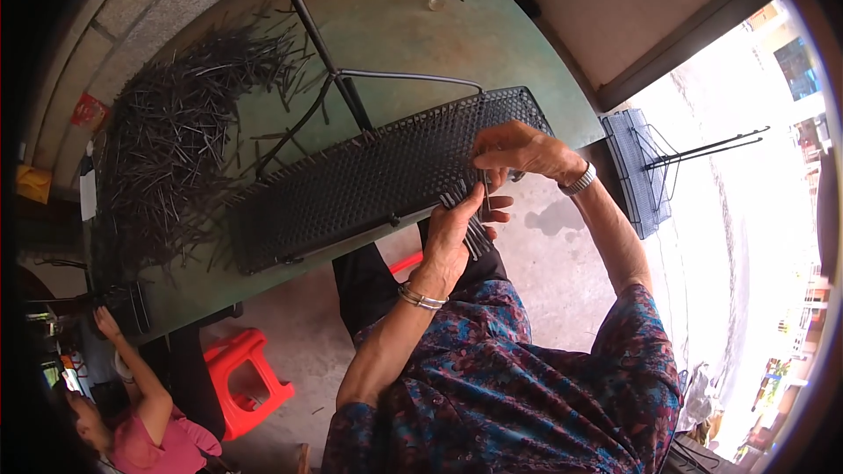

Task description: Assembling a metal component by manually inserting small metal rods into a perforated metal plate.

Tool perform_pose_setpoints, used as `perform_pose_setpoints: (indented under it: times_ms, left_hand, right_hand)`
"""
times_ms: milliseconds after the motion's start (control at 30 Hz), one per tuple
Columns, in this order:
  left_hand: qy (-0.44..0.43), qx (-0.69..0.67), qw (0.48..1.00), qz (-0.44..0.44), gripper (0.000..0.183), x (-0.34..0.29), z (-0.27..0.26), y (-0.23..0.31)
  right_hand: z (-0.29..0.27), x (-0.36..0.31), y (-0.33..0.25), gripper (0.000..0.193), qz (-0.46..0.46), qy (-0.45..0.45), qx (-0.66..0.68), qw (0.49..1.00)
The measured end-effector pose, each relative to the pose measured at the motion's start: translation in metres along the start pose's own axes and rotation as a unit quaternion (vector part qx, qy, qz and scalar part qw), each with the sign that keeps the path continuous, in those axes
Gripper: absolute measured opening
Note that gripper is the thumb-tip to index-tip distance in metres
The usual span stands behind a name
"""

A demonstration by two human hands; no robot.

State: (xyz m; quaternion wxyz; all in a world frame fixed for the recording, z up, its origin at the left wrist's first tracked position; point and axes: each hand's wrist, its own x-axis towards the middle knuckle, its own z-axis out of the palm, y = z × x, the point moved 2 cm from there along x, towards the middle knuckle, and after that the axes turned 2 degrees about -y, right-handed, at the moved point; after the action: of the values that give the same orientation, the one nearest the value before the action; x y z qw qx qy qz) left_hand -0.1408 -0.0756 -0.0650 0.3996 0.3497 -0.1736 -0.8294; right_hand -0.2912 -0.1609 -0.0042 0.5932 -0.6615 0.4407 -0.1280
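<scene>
A long black perforated metal panel with raised edges lies along the green table's near side, a row of thin strips standing up along its far edge. My left hand, wearing a bracelet, is closed around a bundle of thin dark strips, their ends poking out on both sides. Just right of it, at the panel's right end, my right hand pinches one thin strip at its upper end. Some of its fingertips are hidden. A watch sits on my right wrist.
A big heap of dark strips covers the left of the green table. A black metal stand rises behind the panel. Similar panels are stacked at right. At lower left are a red stool and a co-worker in pink.
</scene>
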Motion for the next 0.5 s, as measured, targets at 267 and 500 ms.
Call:
perform_pose_setpoints:
  times_ms: [267,500]
  left_hand:
    - [-0.002,-0.016,1.000,0.027,0.035,0.003,0.008,-0.005]
    - [0.023,-0.066,0.997,-0.042,0.038,0.008,0.003,-0.010]
  right_hand:
    - [-0.004,-0.001,0.003,0.020,0.015,0.004,0.015,1.000]
    - [-0.041,0.001,-0.013,0.019,-0.104,0.241,-0.024,0.965]
